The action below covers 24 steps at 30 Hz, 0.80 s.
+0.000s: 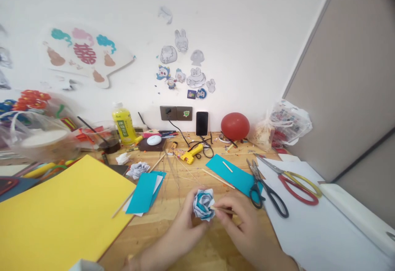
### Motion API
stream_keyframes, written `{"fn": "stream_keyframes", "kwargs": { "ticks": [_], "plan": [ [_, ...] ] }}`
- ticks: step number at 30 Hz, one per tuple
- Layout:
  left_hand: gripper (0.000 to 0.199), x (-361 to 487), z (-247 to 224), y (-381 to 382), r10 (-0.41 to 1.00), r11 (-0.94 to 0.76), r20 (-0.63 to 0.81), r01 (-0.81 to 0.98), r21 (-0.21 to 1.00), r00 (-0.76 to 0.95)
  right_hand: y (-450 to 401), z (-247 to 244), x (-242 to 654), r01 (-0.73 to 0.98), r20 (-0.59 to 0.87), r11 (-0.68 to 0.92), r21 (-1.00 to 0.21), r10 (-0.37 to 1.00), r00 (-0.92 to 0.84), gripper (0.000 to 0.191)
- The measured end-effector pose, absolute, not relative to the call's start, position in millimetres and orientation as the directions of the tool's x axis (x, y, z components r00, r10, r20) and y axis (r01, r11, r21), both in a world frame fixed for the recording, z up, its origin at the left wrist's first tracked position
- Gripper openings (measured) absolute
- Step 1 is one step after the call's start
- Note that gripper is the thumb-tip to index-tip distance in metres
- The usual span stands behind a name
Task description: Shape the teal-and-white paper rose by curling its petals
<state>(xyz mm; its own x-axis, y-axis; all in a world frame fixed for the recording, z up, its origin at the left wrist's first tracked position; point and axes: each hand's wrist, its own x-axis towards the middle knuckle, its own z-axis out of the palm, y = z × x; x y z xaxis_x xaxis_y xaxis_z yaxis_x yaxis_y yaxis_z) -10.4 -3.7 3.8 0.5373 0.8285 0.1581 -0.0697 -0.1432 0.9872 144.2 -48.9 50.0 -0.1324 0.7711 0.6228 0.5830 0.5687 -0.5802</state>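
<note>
Low in the middle of the view, my left hand is curled around a paper rose with white and teal petals, its open face turned up. My right hand pinches a thin wooden stick, whose tip touches the rose's right-hand petals. Left of my hands lie folded teal paper strips over some white ones. Beyond them rests a pale paper rose beside another wooden stick. A teal paper sheet with a short stick piece on it lies past my right hand.
Black-handled scissors and red-and-yellow scissors lie on the right, partly over white paper. Yellow paper covers the left. A yellow glue gun, phone, red balloon and drink bottle stand along the wall.
</note>
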Motion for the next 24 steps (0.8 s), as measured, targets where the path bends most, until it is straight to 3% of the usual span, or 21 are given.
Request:
{"fn": "stream_keyframes", "kwargs": {
  "ticks": [6,17,24],
  "plan": [
    [0.049,-11,1,-3,0.86,-0.175,0.166,-0.027,0.984,0.482,-44,34,138,0.511,0.584,0.562,-0.65,0.8,-0.137,0.012],
    [0.047,-12,0,-5,0.885,-0.262,0.183,0.135,0.955,0.428,-44,28,132,0.573,0.548,0.495,-0.653,0.831,-0.093,0.016],
    [0.048,-12,-1,-5,0.894,-0.281,0.202,0.15,0.948,0.4,-47,27,125,0.425,0.497,0.443,-0.789,0.868,0.017,0.016]
  ]
}}
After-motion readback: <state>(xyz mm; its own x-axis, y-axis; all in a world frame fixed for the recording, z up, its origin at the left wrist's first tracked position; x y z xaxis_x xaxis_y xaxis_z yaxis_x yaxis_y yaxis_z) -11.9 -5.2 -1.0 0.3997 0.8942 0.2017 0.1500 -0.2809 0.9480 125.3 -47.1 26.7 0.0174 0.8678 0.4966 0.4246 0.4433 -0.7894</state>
